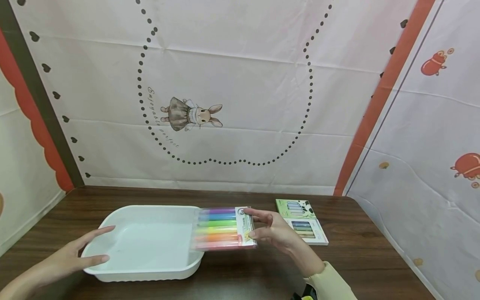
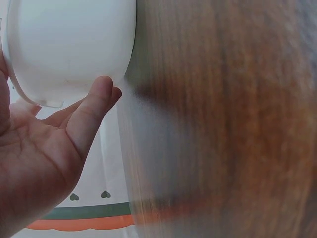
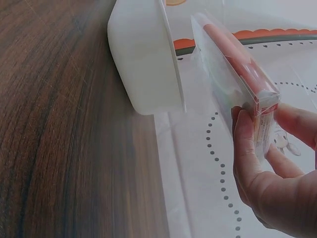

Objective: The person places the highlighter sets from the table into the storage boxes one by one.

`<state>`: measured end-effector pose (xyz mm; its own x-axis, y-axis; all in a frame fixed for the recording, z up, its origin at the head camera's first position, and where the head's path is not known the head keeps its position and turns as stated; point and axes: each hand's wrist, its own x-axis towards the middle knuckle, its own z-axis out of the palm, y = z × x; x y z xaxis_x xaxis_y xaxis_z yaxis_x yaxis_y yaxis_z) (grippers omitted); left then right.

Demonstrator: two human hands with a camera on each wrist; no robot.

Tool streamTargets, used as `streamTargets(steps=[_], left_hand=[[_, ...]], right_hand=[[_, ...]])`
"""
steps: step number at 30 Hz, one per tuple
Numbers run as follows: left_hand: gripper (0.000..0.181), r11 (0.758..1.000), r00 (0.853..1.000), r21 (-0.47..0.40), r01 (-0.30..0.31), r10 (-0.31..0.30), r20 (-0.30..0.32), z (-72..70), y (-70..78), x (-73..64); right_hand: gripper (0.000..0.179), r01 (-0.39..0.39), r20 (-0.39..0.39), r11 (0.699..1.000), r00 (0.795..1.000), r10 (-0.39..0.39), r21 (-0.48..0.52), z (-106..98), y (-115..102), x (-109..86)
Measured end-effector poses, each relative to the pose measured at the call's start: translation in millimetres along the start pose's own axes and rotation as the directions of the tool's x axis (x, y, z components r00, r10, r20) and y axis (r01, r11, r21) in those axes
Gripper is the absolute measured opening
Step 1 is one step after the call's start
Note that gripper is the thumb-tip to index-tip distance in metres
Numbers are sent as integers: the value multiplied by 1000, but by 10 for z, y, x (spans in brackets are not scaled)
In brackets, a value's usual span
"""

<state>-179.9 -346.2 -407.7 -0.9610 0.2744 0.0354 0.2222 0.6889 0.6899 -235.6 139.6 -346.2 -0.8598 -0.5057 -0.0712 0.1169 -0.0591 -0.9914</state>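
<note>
My right hand (image 1: 275, 231) pinches the white-label end of a clear pack of rainbow-coloured markers (image 1: 219, 227), thumb on one side and fingers on the other. The far end of the pack overlaps the right rim of a white plastic basin (image 1: 150, 246) in the head view; in the right wrist view the pack (image 3: 235, 64) stands apart from the basin's wall (image 3: 143, 59). At the basin's left end, my left hand (image 1: 71, 256) holds the rim, with thumb and forefinger reaching over it. The left wrist view shows other fingers (image 2: 91, 109) against the basin's outer wall.
Behind my right hand lie a green box with a panda picture (image 1: 296, 208) and a white box with a window (image 1: 309, 231), both on the dark wooden table (image 1: 360, 258). A printed cloth (image 1: 243, 91) hangs along the table's back edge and both sides.
</note>
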Motion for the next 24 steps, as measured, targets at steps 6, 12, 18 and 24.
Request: streamTargets(steps=[6,12,18,24], left_hand=[[61,1000,1000,7,8,-8,10,-2,15,-4],[61,998,998,15,54,-55,40,-13,11,2],[61,1000,999,1,28,-28,22,-10,-27,12],[62,998,997,-15,64,-63,45,-25,-22,10]], right_hand=[[66,-12,4,1000,1000,12,-2,15,-7,-1],[65,-15,6,1000,1000,15,-13,41,-16,12],[64,-2,14,1000,1000,2,-9,77,-18,30],[65,3,21,1000,1000,-3,0,118,-14,50]])
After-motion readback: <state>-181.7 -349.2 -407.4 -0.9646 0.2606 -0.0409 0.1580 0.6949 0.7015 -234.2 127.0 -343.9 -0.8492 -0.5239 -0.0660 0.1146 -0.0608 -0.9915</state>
